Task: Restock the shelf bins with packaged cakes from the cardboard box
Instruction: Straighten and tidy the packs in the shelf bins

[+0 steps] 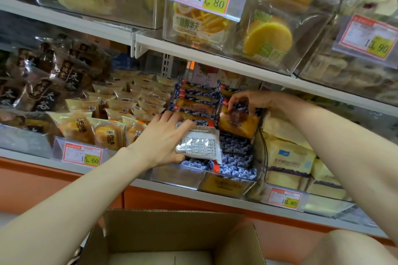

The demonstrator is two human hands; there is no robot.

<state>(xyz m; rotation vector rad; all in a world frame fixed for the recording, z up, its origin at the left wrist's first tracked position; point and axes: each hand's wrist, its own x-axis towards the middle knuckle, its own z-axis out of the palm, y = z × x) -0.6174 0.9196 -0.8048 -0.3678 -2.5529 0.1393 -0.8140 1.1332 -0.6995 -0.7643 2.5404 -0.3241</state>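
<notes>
A clear shelf bin (226,185) in the middle shelf holds several blueberry-print cake packs. My left hand (163,140) grips one pack (200,142) lying back side up, white label showing, on top of the front packs. My right hand (249,99) pinches the top edge of another blueberry cake pack (237,123) standing tilted in the bin's right row. A brown cardboard box (172,236) stands open below, at the bottom centre; the part of its inside that shows holds no packs.
The left bin (81,153) holds yellow bun packs, with dark-wrapped cakes further left. Pale yellow sandwich cakes (288,157) fill the bin on the right. The upper shelf (215,58) carries clear bins of round cakes and price tags. My knee (349,247) is at the bottom right.
</notes>
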